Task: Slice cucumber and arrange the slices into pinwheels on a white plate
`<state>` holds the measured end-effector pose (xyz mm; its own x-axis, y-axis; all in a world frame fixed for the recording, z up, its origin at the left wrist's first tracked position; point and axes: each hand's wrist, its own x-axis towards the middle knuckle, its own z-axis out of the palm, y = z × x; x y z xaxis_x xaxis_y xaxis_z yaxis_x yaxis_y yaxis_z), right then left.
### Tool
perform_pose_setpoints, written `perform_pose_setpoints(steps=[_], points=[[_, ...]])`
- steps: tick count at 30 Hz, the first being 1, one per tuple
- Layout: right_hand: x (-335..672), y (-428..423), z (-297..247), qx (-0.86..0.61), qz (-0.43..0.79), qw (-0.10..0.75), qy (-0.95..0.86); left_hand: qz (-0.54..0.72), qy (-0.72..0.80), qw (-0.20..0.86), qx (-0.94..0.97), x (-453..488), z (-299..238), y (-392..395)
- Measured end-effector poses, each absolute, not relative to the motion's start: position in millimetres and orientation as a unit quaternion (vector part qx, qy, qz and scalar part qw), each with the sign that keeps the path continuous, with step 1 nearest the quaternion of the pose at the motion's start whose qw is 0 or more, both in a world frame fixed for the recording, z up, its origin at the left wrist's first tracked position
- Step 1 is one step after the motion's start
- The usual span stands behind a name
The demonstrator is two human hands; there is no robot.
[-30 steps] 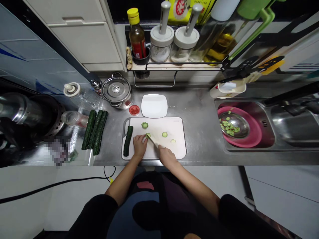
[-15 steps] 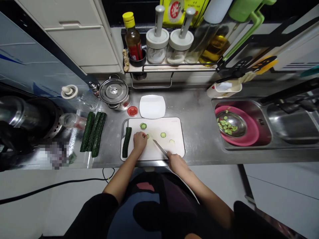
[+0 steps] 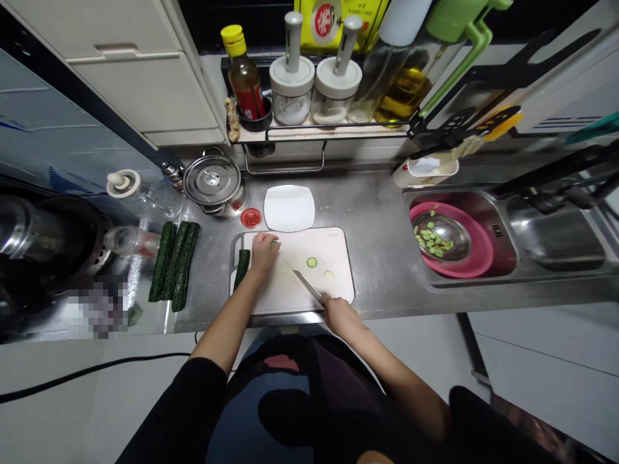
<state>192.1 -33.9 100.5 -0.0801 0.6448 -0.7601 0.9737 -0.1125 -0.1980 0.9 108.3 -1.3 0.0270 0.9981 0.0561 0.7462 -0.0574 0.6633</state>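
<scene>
A kitchen knife [image 3: 308, 287] is in my right hand [image 3: 342, 316], which is closed round its handle; the blade points up and left over the white cutting board [image 3: 333, 251]. My left hand [image 3: 264, 252] is at the board's upper left, fingers bent together around a small cucumber slice [image 3: 274, 243], partly hidden by them. Two more slices lie apart on the board, a green-rimmed cucumber round [image 3: 312, 262] and a paler piece [image 3: 329, 274]. The cut length of cucumber [image 3: 242, 265] rests at the board's left side, partly covered by my left forearm.
Behind the board sit a white plate [image 3: 289, 208], a red lid [image 3: 250, 218] and a steel pot [image 3: 213, 183]. Whole cucumbers [image 3: 184, 267] lie to the left. In the right-hand sink, a pink basin [image 3: 483, 254] holds a steel bowl [image 3: 461, 237] with slices.
My left hand has moved up and left, from a slice mid-board to the slices near the upper left. My right hand and the knife have hardly moved. The view has shifted slightly.
</scene>
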Motion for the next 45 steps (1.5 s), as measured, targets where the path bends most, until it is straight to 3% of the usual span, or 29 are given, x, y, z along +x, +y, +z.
perform_pose_setpoints(steps=[5, 10, 19, 25, 33, 39, 45], points=[[190.7, -38.6, 99.5, 0.638, -0.382, 0.216, 0.633, 0.118, 0.448, 0.326, 0.824, 49.2, -3.6, 109.5], [190.1, -41.4, 96.3, 0.638, -0.387, 0.211, 0.631, 0.009, 0.44, 0.348, 0.828, 75.3, -4.2, 112.1], [190.9, -41.1, 96.6, 0.64, -0.39, 0.217, 0.625, -0.023, 0.442, 0.387, 0.809, 75.2, 14.7, 101.6], [194.8, -39.6, 97.6, 0.645, -0.388, 0.217, 0.622, 0.129, 0.58, 0.469, 0.654, 30.5, 23.4, 85.6], [184.5, -27.6, 97.1, 0.646, -0.378, 0.219, 0.625, 0.142, 0.643, 0.431, 0.618, -13.4, 6.8, 53.4], [176.1, -23.0, 93.5, 0.639, -0.373, 0.217, 0.637, 0.219, 0.657, 0.281, 0.665, -17.7, -18.6, 31.8], [169.2, -22.2, 91.2, 0.635, -0.376, 0.211, 0.641, 0.257, 0.657, 0.197, 0.681, -16.3, -36.6, 6.5]])
